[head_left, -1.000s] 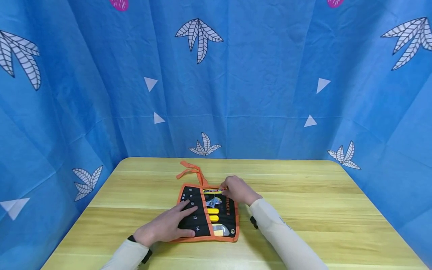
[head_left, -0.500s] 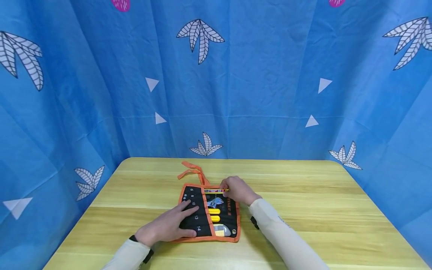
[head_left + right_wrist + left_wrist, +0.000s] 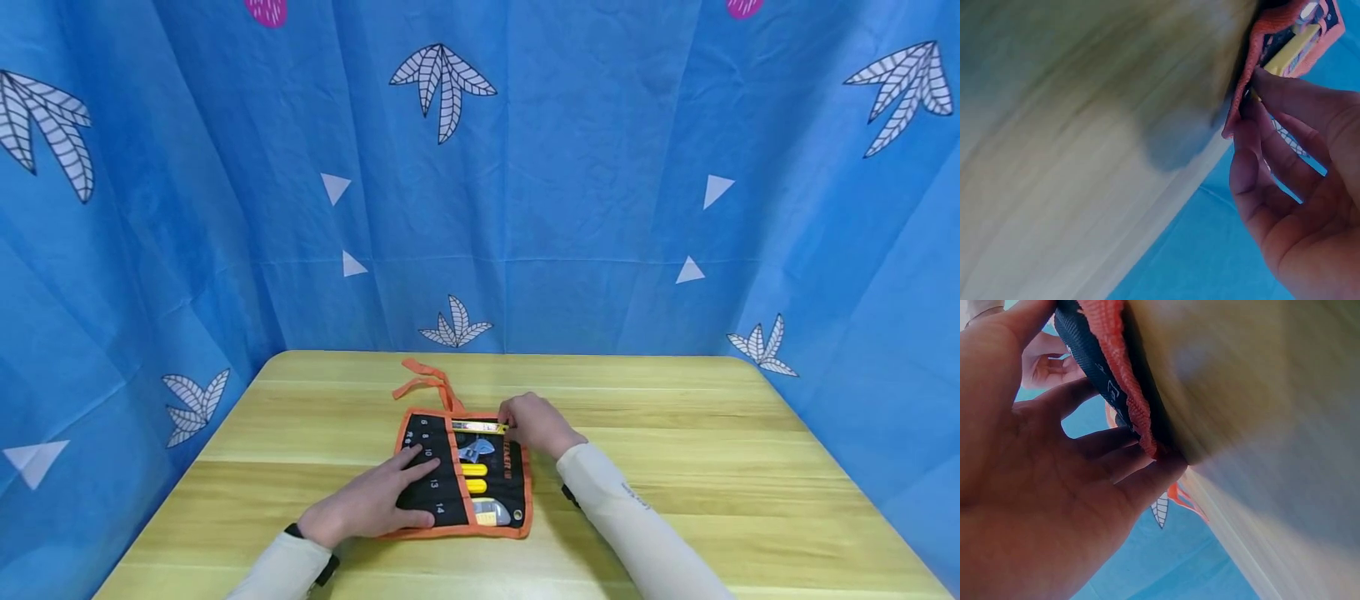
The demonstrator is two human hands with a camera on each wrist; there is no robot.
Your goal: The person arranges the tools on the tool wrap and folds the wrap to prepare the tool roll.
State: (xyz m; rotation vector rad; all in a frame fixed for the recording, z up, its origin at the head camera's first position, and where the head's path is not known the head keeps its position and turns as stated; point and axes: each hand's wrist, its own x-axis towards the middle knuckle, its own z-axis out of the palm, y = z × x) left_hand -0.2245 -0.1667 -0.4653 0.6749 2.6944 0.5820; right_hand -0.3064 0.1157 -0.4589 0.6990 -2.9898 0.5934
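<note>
Pressing my left hand (image 3: 360, 507) flat, fingers straight, on the black numbered pockets of the tool roll (image 3: 438, 487), I keep the roll spread at the middle of the table (image 3: 675, 467). My right hand (image 3: 538, 423) pinches a thin yellow tool (image 3: 480, 427) at the roll's far edge. Nearer me in the roll lie a wrench (image 3: 476, 451) and two yellow handles (image 3: 474, 477). Orange ties (image 3: 423, 379) trail off beyond the roll.

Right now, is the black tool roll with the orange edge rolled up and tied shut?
No, the black tool roll with the orange edge lies unrolled flat on the wooden table, its orange ties loose.
</note>
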